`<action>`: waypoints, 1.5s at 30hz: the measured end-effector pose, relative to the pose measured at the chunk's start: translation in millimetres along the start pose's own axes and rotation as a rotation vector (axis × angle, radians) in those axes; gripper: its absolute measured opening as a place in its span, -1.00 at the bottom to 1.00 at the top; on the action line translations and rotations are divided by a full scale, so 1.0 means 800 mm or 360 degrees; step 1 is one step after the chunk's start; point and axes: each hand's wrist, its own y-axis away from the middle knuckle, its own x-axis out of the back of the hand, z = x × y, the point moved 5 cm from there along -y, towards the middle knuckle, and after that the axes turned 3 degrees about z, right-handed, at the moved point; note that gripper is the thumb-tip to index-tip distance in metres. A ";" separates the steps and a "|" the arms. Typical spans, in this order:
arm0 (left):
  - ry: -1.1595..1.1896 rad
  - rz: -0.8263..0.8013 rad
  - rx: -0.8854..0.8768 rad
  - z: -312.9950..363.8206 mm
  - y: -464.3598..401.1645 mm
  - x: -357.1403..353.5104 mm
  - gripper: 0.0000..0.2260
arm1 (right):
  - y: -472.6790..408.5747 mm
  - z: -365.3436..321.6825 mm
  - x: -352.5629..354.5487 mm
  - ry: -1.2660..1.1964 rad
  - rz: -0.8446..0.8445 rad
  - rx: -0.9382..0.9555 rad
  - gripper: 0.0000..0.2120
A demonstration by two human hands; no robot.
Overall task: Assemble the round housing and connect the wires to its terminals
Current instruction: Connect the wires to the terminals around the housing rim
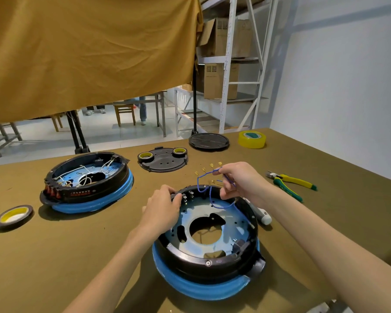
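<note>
A round black housing point(212, 265) on a blue base sits in front of me, its metal floor plate showing a central hole. My left hand point(163, 208) grips the housing's far-left rim at a terminal block point(188, 196). My right hand point(242, 181) pinches thin blue wires point(203, 189) above the far rim; the wires loop down into the housing. Several small brass terminals point(208, 170) lie on the table just behind my hands.
A second housing point(86, 184) with white wiring stands at the left. A black cover plate point(163, 159) carries two tape rolls; a round black lid point(208, 141) and yellow tape point(252, 138) lie behind. Green-yellow pliers point(290, 180) rest at right, a dark tape roll point(14, 216) at left.
</note>
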 end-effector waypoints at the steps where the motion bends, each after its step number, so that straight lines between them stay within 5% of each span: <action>1: -0.0129 0.0021 -0.0025 0.003 0.002 0.000 -0.74 | -0.001 0.000 -0.001 0.0015 0.0008 -0.0016 -0.80; 8: -0.0244 -0.0308 -0.0093 -0.004 -0.013 0.027 -0.64 | 0.001 0.016 -0.022 0.0306 -0.0113 -0.0007 -0.79; 16: 0.0360 -0.0339 -0.0347 0.003 -0.017 0.027 -0.76 | 0.012 0.038 -0.055 0.0690 -0.0313 -0.0129 -0.79; 32: 0.0154 -0.0052 -0.0467 -0.004 -0.022 0.027 -0.82 | 0.008 0.066 -0.073 0.0803 -0.0368 -0.0065 -0.73; 45: 0.0119 -0.0029 -0.0514 -0.005 -0.023 0.025 -0.81 | 0.010 0.050 -0.069 0.1281 0.0084 0.0541 -0.88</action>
